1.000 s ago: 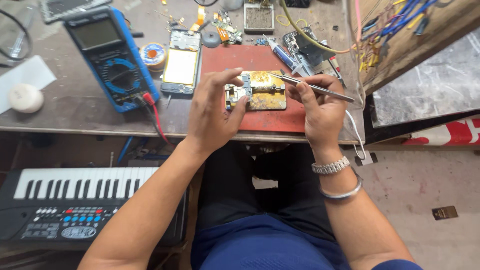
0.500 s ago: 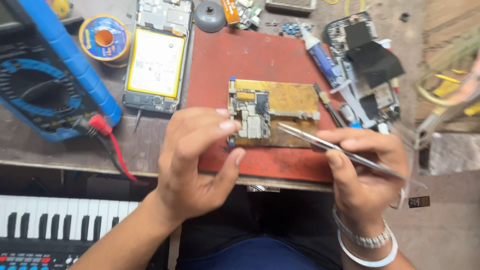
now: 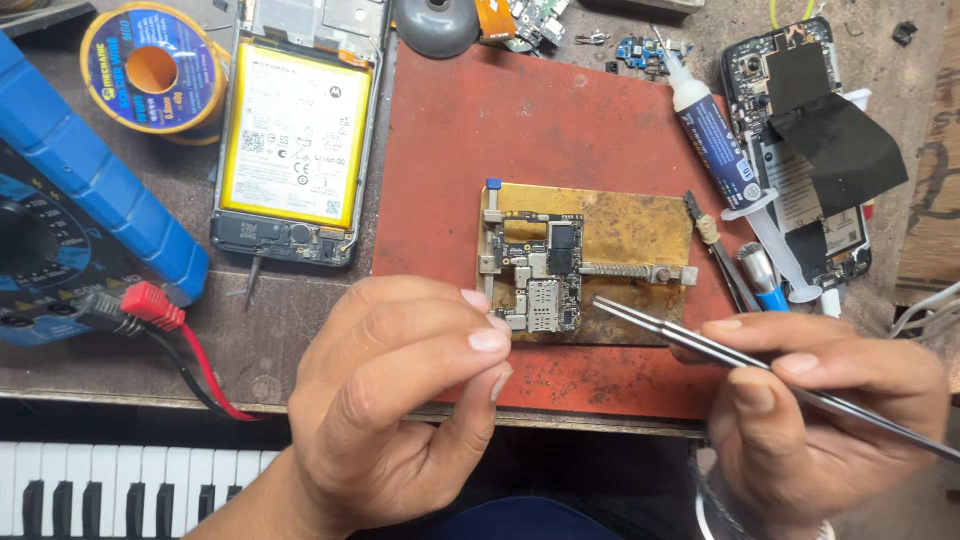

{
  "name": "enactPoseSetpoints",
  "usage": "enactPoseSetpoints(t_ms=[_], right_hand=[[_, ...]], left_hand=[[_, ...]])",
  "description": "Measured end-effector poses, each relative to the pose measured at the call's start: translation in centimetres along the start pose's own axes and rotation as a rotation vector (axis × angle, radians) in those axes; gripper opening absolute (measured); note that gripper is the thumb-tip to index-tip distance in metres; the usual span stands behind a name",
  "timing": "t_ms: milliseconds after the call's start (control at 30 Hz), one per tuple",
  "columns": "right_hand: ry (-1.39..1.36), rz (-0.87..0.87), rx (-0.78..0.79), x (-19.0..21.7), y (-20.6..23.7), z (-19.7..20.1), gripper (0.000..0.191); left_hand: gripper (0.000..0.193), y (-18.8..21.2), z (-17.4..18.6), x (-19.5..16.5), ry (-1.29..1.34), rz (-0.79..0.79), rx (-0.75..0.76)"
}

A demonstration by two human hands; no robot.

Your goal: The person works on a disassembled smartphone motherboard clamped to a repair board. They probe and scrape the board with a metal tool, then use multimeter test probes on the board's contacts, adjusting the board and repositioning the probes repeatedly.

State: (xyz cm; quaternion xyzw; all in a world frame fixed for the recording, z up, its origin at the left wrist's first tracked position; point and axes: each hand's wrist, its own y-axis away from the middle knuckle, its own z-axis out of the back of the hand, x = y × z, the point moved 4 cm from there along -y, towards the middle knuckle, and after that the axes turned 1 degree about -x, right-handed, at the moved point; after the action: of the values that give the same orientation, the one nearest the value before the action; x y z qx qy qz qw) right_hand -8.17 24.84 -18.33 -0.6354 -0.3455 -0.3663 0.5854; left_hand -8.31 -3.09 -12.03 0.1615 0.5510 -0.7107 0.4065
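The right hand [image 3: 815, 410] grips a pair of slim metal tweezers [image 3: 700, 345] between thumb and fingers, the shaft running back past the lower right edge of the view and the closed tips hovering just off the right side of a small phone circuit board [image 3: 540, 280]. That board sits clamped at the left end of a brass-coloured holder plate [image 3: 630, 235], which lies flat near the middle of a red work mat [image 3: 520, 130] on the worn bench. The left hand [image 3: 395, 400] is at the mat's near edge, fingers curled in with thumb and forefinger pinched together just beside the lower left corner of the board; whether anything tiny is held between them cannot be told. Left of the mat lies an opened phone [image 3: 295, 140] with its yellow-labelled battery facing up, and beyond it a spool of solder wire [image 3: 150, 70]. A blue multimeter [image 3: 70, 200] fills the left edge, its red probe plug [image 3: 150, 305] trailing a red lead toward the bench front. To the right of the plate rest a syringe of paste [image 3: 725, 150], a few hand tools and another opened phone [image 3: 810, 130] partly covered by black tape. Below the bench edge, piano-style keys [image 3: 120, 485] show
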Motion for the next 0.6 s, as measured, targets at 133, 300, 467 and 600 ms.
enactPoseSetpoints(t_ms=[133,300,467,600], right_hand=[[0.014,0.057,-0.048,-0.7,0.2,-0.2,0.029],[0.050,0.022,-0.064,-0.3,0.3,-0.5,0.028],[0.221,-0.215,0.005,1.5,0.5,-0.5,0.027],[0.270,-0.256,0.042,1.4,-0.2,-0.7,0.030]], left_hand=[[0.036,0.0,-0.1,-0.1,-0.005,-0.004,-0.008],[0.036,0.1,-0.3,0.5,0.023,0.021,-0.016],[0.036,0.0,-0.8,1.0,0.035,0.012,-0.039],[0.036,0.1,-0.9,1.3,0.039,0.029,-0.048]])
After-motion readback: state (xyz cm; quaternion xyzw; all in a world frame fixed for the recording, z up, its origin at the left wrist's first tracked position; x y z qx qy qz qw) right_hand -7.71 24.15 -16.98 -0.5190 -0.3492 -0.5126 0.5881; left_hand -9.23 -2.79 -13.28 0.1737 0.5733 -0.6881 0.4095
